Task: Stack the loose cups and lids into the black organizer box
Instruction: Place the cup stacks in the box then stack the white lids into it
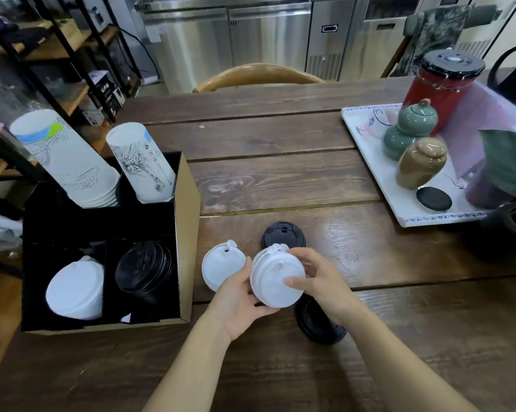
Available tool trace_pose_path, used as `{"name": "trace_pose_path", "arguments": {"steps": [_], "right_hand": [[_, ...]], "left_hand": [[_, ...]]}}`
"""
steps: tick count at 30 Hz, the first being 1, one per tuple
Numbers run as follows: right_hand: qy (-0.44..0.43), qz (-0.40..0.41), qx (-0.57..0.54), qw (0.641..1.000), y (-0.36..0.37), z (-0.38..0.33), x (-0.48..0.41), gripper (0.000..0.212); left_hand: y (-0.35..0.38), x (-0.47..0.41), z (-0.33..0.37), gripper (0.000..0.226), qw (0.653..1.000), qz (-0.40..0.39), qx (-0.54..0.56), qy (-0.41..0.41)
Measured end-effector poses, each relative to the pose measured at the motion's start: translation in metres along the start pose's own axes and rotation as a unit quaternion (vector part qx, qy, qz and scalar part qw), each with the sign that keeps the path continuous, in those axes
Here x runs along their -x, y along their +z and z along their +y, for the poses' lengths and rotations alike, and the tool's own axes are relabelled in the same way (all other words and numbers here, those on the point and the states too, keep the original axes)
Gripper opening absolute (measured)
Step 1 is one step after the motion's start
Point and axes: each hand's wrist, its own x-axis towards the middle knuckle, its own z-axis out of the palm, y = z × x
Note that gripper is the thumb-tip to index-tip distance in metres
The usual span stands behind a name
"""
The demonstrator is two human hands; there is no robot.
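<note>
A small stack of white lids (276,278) is held above the table by both hands: my left hand (239,301) grips its lower left edge and my right hand (319,281) its right side. Another white lid (219,266) lies on the table just to the left, partly behind my left hand. One black lid (283,234) lies beyond the stack and another black lid (316,322) sits under my right wrist. The black organizer box (187,233) on the left holds two stacks of white cups (69,159) (143,165), white lids (76,288) and black lids (145,270).
A white tray (367,138) at the right carries a red canister (441,87), green (408,129) and tan jars (420,163) and a black coaster (433,199). Plant leaves (509,165) overhang the right edge. A wooden chair back (256,74) stands beyond the table; shelving is at left.
</note>
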Motion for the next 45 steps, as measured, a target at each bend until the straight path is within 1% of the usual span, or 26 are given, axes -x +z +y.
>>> {"name": "trace_pose_path", "arguments": {"steps": [5,8,11,13,15,19,21,23,25,27,29,31,33,35,36,38,40,42,43,45], "right_hand": [[0.016,0.006,-0.115,0.993,0.005,0.003,0.001,0.033],[0.030,0.010,-0.186,0.982,0.007,0.004,0.001,0.032],[0.062,0.037,-0.245,0.967,0.010,0.008,-0.001,0.032],[0.081,0.058,-0.255,0.962,0.013,0.010,0.000,0.031],[0.085,0.071,-0.223,0.969,0.015,0.010,0.001,0.029],[0.049,0.088,-0.148,0.984,0.019,0.009,0.001,0.035],[0.041,0.093,-0.135,0.986,0.020,0.010,0.001,0.038],[0.028,0.079,-0.108,0.991,0.025,0.011,0.001,0.035],[0.007,0.062,-0.060,0.996,0.031,0.011,0.001,0.027],[-0.004,0.057,-0.020,0.998,0.038,0.012,-0.002,0.024],[-0.008,0.058,0.003,0.998,0.045,0.011,-0.006,0.026],[-0.006,0.058,0.009,0.998,0.052,0.005,-0.012,0.029],[-0.018,0.049,0.010,0.999,0.058,-0.003,-0.018,0.022],[-0.036,0.036,0.022,0.998,0.066,-0.013,-0.025,0.007],[-0.042,0.033,0.026,0.998,0.071,-0.017,-0.030,0.006],[-0.041,0.037,0.032,0.998,0.079,-0.020,-0.039,0.010],[-0.029,0.044,0.040,0.998,0.086,-0.018,-0.050,0.018],[0.000,0.042,0.042,0.998,0.091,-0.011,-0.060,0.024],[0.018,0.039,0.045,0.998,0.093,-0.007,-0.063,0.026],[0.047,0.036,0.056,0.997,0.096,0.000,-0.068,0.031]], "left_hand": [[0.002,0.004,-0.002,0.032,0.998,-0.020,0.066,0.015],[0.004,0.006,-0.003,0.030,0.993,-0.033,0.111,0.024],[0.006,0.007,-0.007,0.024,0.989,-0.035,0.141,0.036],[0.005,0.008,-0.011,0.024,0.988,-0.039,0.142,0.053],[0.002,0.009,-0.014,0.026,0.990,-0.037,0.120,0.059],[-0.005,0.010,-0.013,0.029,0.998,-0.006,0.043,0.049],[-0.006,0.014,-0.010,0.029,0.998,-0.006,0.042,0.046],[-0.007,0.018,-0.006,0.033,0.999,0.002,0.028,0.034],[-0.008,0.019,-0.006,0.040,0.996,0.049,-0.065,0.034],[-0.010,0.017,-0.010,0.044,0.972,0.137,-0.174,0.077],[-0.012,0.016,-0.013,0.039,0.942,0.206,-0.222,0.141],[-0.016,0.014,-0.010,0.039,0.921,0.239,-0.245,0.186],[-0.020,0.011,-0.004,0.045,0.897,0.265,-0.278,0.217],[-0.021,0.005,0.003,0.054,0.879,0.292,-0.287,0.243],[-0.021,0.001,0.007,0.058,0.872,0.307,-0.285,0.251],[-0.020,-0.008,0.016,0.057,0.864,0.337,-0.280,0.249],[-0.025,-0.017,0.023,0.061,0.880,0.322,-0.256,0.239],[-0.032,-0.022,0.024,0.054,0.905,0.291,-0.220,0.219],[-0.035,-0.022,0.023,0.049,0.911,0.286,-0.209,0.210],[-0.038,-0.025,0.021,0.045,0.911,0.296,-0.205,0.199]]}}
